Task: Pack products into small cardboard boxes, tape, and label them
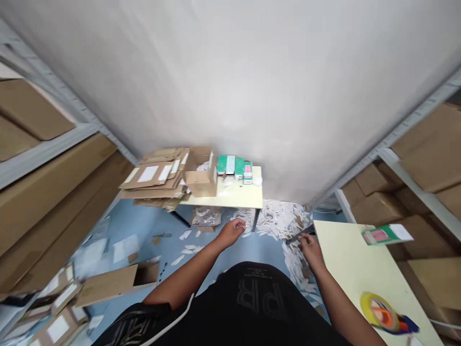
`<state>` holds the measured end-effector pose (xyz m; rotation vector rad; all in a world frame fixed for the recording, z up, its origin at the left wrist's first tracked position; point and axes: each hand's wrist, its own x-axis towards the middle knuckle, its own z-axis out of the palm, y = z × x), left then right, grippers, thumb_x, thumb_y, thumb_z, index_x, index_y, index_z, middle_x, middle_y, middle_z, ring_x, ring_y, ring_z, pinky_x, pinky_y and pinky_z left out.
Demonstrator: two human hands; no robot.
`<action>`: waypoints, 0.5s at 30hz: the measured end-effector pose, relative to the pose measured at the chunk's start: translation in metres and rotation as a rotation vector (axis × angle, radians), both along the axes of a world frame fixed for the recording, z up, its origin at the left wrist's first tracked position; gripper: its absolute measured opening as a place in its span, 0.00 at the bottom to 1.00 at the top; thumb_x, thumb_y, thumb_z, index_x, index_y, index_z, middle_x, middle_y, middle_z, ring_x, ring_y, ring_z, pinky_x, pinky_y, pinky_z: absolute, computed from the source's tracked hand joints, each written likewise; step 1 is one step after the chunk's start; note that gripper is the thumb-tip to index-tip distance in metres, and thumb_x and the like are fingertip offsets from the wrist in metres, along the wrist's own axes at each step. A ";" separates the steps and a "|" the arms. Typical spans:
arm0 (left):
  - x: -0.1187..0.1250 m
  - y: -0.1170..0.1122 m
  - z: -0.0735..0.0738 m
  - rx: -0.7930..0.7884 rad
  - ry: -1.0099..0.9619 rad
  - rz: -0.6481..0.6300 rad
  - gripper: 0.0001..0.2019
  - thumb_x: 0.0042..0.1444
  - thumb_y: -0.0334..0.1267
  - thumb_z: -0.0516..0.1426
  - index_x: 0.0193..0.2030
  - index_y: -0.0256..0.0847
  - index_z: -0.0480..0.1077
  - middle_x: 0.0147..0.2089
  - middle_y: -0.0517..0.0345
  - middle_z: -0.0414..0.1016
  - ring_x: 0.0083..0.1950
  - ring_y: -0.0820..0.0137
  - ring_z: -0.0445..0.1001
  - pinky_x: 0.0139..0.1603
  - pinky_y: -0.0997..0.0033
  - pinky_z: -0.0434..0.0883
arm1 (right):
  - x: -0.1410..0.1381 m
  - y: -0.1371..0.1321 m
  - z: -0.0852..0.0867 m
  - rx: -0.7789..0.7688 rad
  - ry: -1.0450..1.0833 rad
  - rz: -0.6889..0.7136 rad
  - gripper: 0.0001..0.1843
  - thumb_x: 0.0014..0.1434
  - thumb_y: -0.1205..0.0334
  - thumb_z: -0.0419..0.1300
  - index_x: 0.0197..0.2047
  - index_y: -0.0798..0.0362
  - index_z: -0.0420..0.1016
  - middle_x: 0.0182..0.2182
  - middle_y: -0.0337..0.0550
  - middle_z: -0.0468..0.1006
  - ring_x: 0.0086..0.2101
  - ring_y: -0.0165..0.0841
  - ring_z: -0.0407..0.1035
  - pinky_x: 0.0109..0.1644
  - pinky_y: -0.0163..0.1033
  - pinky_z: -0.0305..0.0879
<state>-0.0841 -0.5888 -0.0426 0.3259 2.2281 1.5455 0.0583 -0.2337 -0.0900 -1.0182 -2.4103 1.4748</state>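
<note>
My left hand point(232, 232) hangs over the floor in front of the far table point(241, 197). Its fingers are curled in toward the thumb, and nothing shows in them. Beside the near corner of the right-hand table point(345, 269), my right hand point(311, 249) is held low, with its fingers loosely bent, a little apart and apparently without anything in them. A green and white box with a pink panel point(382, 235) lies on that table, beyond my right hand. Closer to me on the same tabletop is a yellow tape dispenser point(378, 310), partly blurred.
Flattened cartons point(147, 175), an open cardboard box point(201, 185) and several small green boxes point(230, 166) sit on the far table. White paper scraps point(277, 218) cover the floor nearby. Shelves of cartons point(54, 202) flank both sides; another open carton point(111, 286) lies at left.
</note>
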 end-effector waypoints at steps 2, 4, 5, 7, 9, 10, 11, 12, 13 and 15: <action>-0.007 -0.044 0.000 -0.020 0.006 0.044 0.19 0.54 0.50 0.60 0.47 0.39 0.76 0.45 0.50 0.81 0.48 0.59 0.79 0.54 0.59 0.74 | -0.028 -0.037 0.003 -0.050 -0.001 0.030 0.29 0.53 0.43 0.59 0.50 0.55 0.79 0.35 0.47 0.84 0.32 0.42 0.79 0.36 0.42 0.72; -0.014 -0.082 0.004 -0.040 0.013 0.091 0.18 0.54 0.49 0.60 0.46 0.39 0.76 0.44 0.50 0.82 0.47 0.60 0.79 0.54 0.59 0.74 | -0.054 -0.075 0.007 -0.098 -0.003 0.058 0.30 0.53 0.43 0.60 0.51 0.55 0.77 0.36 0.47 0.84 0.33 0.42 0.79 0.36 0.42 0.72; -0.018 -0.099 0.006 -0.047 0.012 0.112 0.18 0.54 0.49 0.60 0.46 0.39 0.76 0.44 0.51 0.82 0.47 0.60 0.79 0.54 0.59 0.74 | -0.065 -0.093 0.010 -0.112 -0.002 0.075 0.29 0.53 0.42 0.60 0.50 0.55 0.77 0.36 0.47 0.83 0.33 0.42 0.80 0.36 0.42 0.72; -0.024 -0.127 0.011 -0.050 0.001 0.144 0.17 0.54 0.48 0.60 0.46 0.39 0.76 0.44 0.51 0.82 0.47 0.60 0.80 0.53 0.60 0.74 | -0.085 -0.127 0.015 -0.129 -0.005 0.125 0.29 0.53 0.42 0.60 0.50 0.54 0.76 0.36 0.46 0.83 0.34 0.42 0.80 0.36 0.42 0.72; -0.030 -0.150 0.015 -0.044 -0.010 0.167 0.17 0.55 0.47 0.60 0.47 0.39 0.76 0.44 0.52 0.82 0.46 0.61 0.80 0.52 0.60 0.75 | -0.102 -0.156 0.019 -0.137 -0.012 0.187 0.28 0.53 0.42 0.60 0.49 0.53 0.76 0.35 0.45 0.82 0.34 0.42 0.80 0.36 0.42 0.72; -0.034 -0.159 0.017 -0.044 -0.012 0.183 0.17 0.55 0.47 0.60 0.47 0.39 0.76 0.45 0.52 0.82 0.47 0.61 0.80 0.52 0.61 0.75 | -0.110 -0.169 0.020 -0.139 -0.016 0.215 0.27 0.53 0.42 0.60 0.49 0.53 0.76 0.35 0.45 0.82 0.33 0.41 0.80 0.36 0.42 0.72; -0.037 -0.168 0.018 -0.046 -0.012 0.205 0.17 0.55 0.47 0.60 0.47 0.39 0.76 0.45 0.51 0.82 0.47 0.61 0.80 0.53 0.60 0.75 | -0.117 -0.181 0.021 -0.139 -0.021 0.240 0.27 0.53 0.42 0.60 0.48 0.53 0.76 0.35 0.44 0.82 0.33 0.41 0.80 0.36 0.42 0.72; -0.041 -0.176 0.018 -0.049 -0.010 0.228 0.17 0.55 0.46 0.59 0.47 0.39 0.76 0.45 0.51 0.82 0.47 0.61 0.80 0.53 0.60 0.75 | -0.125 -0.191 0.020 -0.140 -0.027 0.264 0.27 0.52 0.41 0.60 0.48 0.53 0.76 0.35 0.44 0.82 0.33 0.41 0.79 0.36 0.42 0.72; -0.045 -0.182 0.018 -0.051 -0.009 0.250 0.17 0.55 0.46 0.59 0.47 0.39 0.77 0.45 0.51 0.82 0.47 0.61 0.80 0.54 0.60 0.75 | -0.132 -0.199 0.020 -0.142 -0.034 0.290 0.27 0.52 0.41 0.61 0.47 0.53 0.76 0.35 0.44 0.82 0.33 0.41 0.79 0.36 0.42 0.72; -0.055 -0.193 0.017 -0.054 -0.007 0.292 0.16 0.56 0.45 0.59 0.46 0.39 0.77 0.46 0.51 0.83 0.48 0.61 0.80 0.54 0.60 0.75 | -0.148 -0.213 0.017 -0.148 -0.056 0.346 0.28 0.52 0.41 0.61 0.47 0.53 0.77 0.35 0.44 0.82 0.33 0.41 0.79 0.36 0.42 0.72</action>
